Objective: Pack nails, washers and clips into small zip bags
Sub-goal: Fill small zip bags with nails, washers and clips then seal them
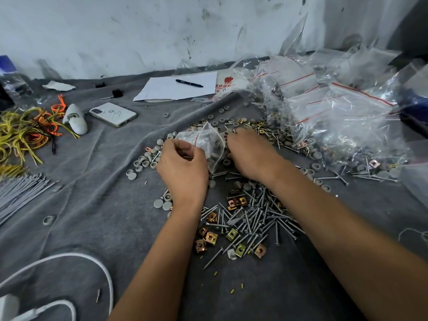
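In the head view the job looks partly done: a heap of filled zip bags (328,117) with red seal strips lies at the upper right, while loose nails (254,218), gold clips (209,238) and grey round washers (143,162) still litter the grey cloth (97,193) covering the counter. At centre frame the left hand (181,167) pinches a small clear zip bag (208,144), crumpled, mouth agape, some grey pieces inside. The right hand (251,151) reaches into loose parts just right of it; whether its fingers are apart or together I cannot tell.

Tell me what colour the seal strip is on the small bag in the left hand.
Red, on the clear small zip bag; it shows in the head view.
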Demonstrator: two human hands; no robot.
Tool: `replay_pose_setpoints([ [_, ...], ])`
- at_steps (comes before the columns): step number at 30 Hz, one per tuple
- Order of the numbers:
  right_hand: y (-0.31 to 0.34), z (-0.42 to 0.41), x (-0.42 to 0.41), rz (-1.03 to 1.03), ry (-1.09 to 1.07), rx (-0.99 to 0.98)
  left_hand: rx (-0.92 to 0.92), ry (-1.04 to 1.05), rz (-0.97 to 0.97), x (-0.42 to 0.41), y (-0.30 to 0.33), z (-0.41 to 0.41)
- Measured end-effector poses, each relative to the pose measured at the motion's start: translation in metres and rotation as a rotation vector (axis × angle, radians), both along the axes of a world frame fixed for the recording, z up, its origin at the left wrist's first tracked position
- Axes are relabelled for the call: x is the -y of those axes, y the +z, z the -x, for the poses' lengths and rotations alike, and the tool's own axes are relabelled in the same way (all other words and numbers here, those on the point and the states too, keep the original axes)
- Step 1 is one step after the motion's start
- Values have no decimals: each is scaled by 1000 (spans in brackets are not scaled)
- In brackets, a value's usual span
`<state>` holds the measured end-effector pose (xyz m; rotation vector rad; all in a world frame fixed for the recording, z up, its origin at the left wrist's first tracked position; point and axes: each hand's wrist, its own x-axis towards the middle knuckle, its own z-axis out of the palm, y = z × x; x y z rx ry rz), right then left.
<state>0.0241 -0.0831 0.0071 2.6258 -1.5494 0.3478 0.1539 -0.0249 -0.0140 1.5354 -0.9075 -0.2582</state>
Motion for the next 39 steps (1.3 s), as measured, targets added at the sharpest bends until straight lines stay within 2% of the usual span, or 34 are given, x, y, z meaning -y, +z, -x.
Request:
replay_pose_setpoints([
  [6, -9, 21, -11, 91, 71, 174, 13, -127, -23, 3, -3, 3],
  [10, -8, 28, -14, 122, 40, 503, 49, -176, -35, 4, -6, 3],
  [13, -7, 28, -16, 167, 123, 676, 85, -198, -44, 4, -6, 5],
  [16, -10, 27, -16, 92, 248, 610, 115, -214, -33, 4, -6, 7],
  [19, -14, 26, -15, 39, 271, 529, 119, -218, -20, 5, -6, 7],
  [22, -14, 29, -13, 43, 249, 587, 93, -212, -12, 5, -6, 8],
  [25, -12, 37, -9, 137, 144, 706, 50, -207, -9, 5, -7, 8],
  [29, -14, 62, 6, 229, -136, 803, 59, -200, -4, 4, -6, 8],
  [32, -19, 81, 17, 133, -218, 714, 56, -203, -12, 3, -4, 8],
  [39, -25, 82, 19, -60, -164, 461, 50, -210, -17, 3, -3, 9],
])
